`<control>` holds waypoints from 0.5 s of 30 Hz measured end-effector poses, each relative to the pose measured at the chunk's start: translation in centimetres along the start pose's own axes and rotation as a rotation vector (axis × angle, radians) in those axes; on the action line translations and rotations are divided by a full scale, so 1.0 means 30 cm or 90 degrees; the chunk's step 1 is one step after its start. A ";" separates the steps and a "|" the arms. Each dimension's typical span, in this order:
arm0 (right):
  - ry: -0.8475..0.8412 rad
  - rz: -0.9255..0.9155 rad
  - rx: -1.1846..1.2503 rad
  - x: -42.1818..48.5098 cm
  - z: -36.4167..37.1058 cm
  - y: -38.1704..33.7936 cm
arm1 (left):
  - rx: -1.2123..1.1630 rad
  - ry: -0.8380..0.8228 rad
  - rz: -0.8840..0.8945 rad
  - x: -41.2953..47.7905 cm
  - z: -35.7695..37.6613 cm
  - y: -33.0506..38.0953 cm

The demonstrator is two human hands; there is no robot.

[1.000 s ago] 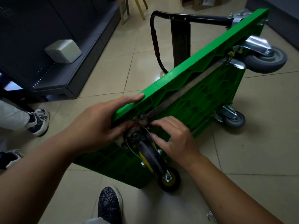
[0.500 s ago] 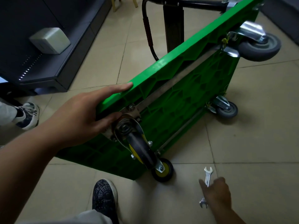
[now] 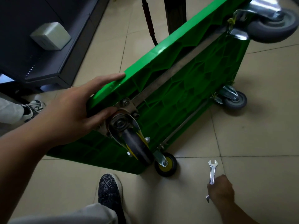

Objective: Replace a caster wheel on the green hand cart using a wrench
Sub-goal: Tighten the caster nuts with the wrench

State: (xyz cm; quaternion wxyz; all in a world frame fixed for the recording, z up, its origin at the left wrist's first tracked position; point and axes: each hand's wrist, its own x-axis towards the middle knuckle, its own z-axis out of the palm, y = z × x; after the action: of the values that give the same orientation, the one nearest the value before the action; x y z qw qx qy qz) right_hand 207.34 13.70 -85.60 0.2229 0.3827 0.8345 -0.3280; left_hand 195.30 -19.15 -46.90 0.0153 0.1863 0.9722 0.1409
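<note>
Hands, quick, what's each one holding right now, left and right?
Left hand: holding the green cart by its near corner edge.
Right hand: closed round the wrench, low near the floor.

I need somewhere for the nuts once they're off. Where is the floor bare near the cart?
Bare tiles lie right of the wrench, between the small grey caster and the right hand, and left of the dark shoe, below the lower edge of the green cart. It is crowded around the yellow-hubbed caster, with wrench and shoe close.
</note>
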 end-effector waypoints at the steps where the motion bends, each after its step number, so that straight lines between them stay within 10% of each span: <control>1: -0.023 -0.020 -0.028 0.008 -0.002 -0.003 | 0.013 -0.001 -0.004 0.001 -0.001 0.006; 8: -0.191 -0.173 0.309 0.028 -0.193 -0.095 | 0.060 0.031 -0.037 0.039 0.019 0.085; 15: -0.132 -0.528 0.282 -0.049 -0.528 -0.325 | 0.066 0.086 0.012 0.029 0.011 0.120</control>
State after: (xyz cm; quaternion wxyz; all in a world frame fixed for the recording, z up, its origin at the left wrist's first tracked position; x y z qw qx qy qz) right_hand 198.66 19.55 -70.14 0.0685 0.0211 0.8000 -0.5957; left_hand 195.81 -15.53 -46.19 -0.0615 0.1861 0.9752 0.1024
